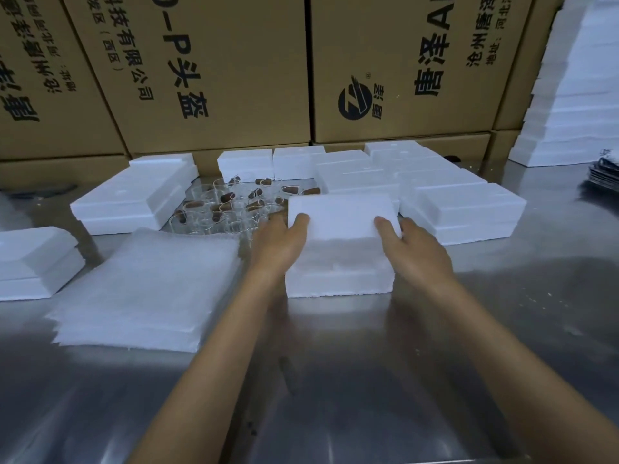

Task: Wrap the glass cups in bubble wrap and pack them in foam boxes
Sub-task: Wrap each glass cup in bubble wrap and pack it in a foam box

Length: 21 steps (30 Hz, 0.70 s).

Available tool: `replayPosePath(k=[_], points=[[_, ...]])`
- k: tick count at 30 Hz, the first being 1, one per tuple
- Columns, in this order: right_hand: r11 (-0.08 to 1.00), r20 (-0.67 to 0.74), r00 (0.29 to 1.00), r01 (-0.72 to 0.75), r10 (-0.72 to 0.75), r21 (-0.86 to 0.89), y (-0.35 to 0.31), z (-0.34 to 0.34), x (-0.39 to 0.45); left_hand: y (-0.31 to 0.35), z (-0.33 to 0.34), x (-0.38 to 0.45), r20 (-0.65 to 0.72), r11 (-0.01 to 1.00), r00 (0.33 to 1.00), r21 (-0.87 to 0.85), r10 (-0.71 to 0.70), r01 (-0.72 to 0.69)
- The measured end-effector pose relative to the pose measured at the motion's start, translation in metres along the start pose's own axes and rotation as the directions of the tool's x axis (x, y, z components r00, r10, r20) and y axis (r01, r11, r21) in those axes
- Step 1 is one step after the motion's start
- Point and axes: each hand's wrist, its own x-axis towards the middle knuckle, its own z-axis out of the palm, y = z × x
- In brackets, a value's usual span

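Item: white rectangular foam box with a separate white foam lid, standing on the brushed steel table at mid-frame. The lid is tilted, its far edge raised, its near edge over the box.

Left hand: on the lid's left end, thumb curled over the top face, remaining fingers hidden behind the edge; it grips the lid.

Right hand: on the lid's right end, thumb laid over the top face, fingers wrapped round the side; it grips the lid likewise.

Left of the foam box, just beside it: a stack of white bubble-wrap sheets, lying flat, edges ragged.

Behind the foam box and slightly left: a cluster of small clear glass cups, upright, several with brown cork-like stoppers lying in or across them; count cannot be told.

Around the cups: further closed white foam boxes, one stack to the left, a group behind and to the right, another at the far left table edge.

Behind all: brown printed cardboard cartons. Far right of the foam box: a tall pile of white foam pieces.
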Motion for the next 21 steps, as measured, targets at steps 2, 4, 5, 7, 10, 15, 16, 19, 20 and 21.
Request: replayPosePath(k=[2, 4, 5, 7, 10, 15, 16, 19, 20, 21], points=[[1.0, 0.007, 1.0, -0.011, 0.011, 0.018, -0.008, -0.002, 0.018, 0.014, 0.0, 0.01, 0.003, 0.993, 0.999, -0.111, 0.041, -0.04], [0.999, 0.011, 0.999, -0.037, 0.036, 0.027, -0.011, -0.001, 0.039, 0.025, 0.003, 0.026, 0.006, 0.988, 0.999, -0.153, 0.032, -0.031], [0.998, 0.003, 0.998, -0.055, 0.055, 0.034, -0.011, 0.0, 0.049, 0.027, 0.004, 0.035, 0.017, 0.99, 1.0, -0.139, 0.013, -0.011], [0.993, 0.0, 0.994, -0.108, 0.108, 0.051, -0.008, 0.003, 0.065, 0.026, 0.01, 0.053, 0.087, 0.996, 0.995, -0.068, -0.05, 0.056], [0.98, 0.059, 0.98, -0.194, 0.192, 0.037, 0.007, 0.014, 0.078, 0.009, 0.018, 0.068, 0.273, 0.988, 0.95, 0.071, -0.154, 0.14], [0.972, 0.054, 0.971, -0.234, 0.233, 0.019, 0.039, 0.036, 0.068, -0.028, 0.025, 0.076, 0.27, 0.972, 0.935, 0.017, -0.23, 0.234], [0.972, 0.027, 0.972, -0.232, 0.232, 0.029, 0.04, 0.038, 0.066, -0.03, 0.024, 0.074, 0.256, 0.965, 0.937, -0.046, -0.237, 0.257], [0.962, -0.015, 0.967, -0.252, 0.255, 0.107, 0.035, 0.039, 0.058, -0.038, 0.025, 0.072, 0.255, 0.946, 0.938, -0.161, -0.235, 0.281], [0.954, -0.028, 0.964, -0.257, 0.265, 0.156, 0.034, 0.041, 0.056, -0.039, 0.025, 0.069, 0.231, 0.943, 0.944, -0.179, -0.237, 0.281], [0.944, -0.046, 0.962, -0.255, 0.27, 0.21, 0.033, 0.042, 0.051, -0.041, 0.025, 0.066, 0.193, 0.946, 0.953, -0.18, -0.234, 0.268]])
